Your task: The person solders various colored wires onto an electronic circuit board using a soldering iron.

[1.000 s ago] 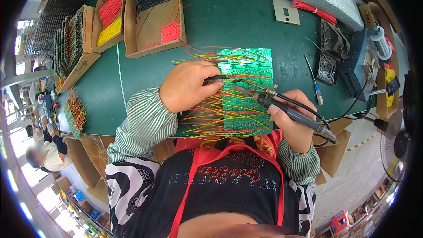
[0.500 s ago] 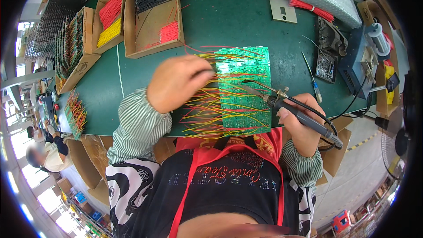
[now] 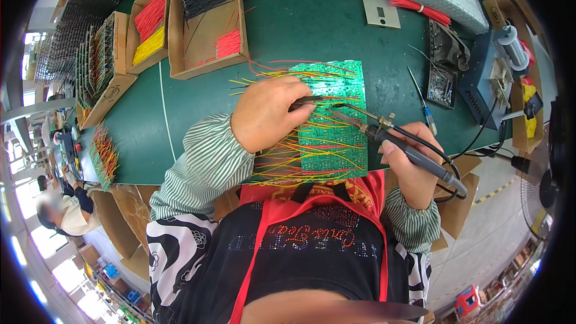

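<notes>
Surface (image 3: 300, 30), green, filling the upper and middle frame. At upper left, a cardboard box (image 3: 204, 33) holds black and red wires. A green circuit board (image 3: 336, 135) lies just right of centre. The left hand (image 3: 267, 114), at centre, and the right hand (image 3: 414, 181), centre right, are both closed: the right around a grey soldering iron (image 3: 417, 161), tip over the board, the left on a slim dark tool (image 3: 305, 101). Thin red and yellow strands (image 3: 288, 171) cross the board's left edge.
</notes>
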Motion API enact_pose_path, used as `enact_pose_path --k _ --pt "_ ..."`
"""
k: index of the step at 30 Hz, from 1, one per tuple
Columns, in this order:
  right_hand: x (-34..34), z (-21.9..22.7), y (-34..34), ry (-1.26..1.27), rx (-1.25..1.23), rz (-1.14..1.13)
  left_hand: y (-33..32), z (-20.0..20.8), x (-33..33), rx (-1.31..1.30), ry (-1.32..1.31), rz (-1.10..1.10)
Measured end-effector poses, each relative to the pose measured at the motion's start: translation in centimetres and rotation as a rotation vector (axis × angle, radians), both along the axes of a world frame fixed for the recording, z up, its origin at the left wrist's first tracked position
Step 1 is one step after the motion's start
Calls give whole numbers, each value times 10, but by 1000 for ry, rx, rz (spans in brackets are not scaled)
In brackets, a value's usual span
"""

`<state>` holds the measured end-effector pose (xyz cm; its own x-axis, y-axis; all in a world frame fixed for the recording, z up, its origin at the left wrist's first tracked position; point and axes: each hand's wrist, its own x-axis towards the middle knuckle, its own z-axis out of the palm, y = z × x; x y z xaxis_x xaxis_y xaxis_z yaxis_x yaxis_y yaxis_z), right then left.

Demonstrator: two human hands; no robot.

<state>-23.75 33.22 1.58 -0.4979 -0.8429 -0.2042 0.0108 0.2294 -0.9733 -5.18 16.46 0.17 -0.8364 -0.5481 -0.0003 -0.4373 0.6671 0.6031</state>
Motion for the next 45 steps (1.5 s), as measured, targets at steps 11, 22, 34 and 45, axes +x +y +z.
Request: enact_pose_path --k 11,22,34,45 --pt "-2 -4 -6 -13 14 47 -1 1 -3 54 -23 16" --pt "-5 3 -1 15 -7 10 -1 0 -2 33 -18 8" --pt "-12 5 8 48 17 -48 -2 28 -6 -191 29 4" --pt "-13 -3 7 47 -1 -53 3 0 -23 -26 28 -57"
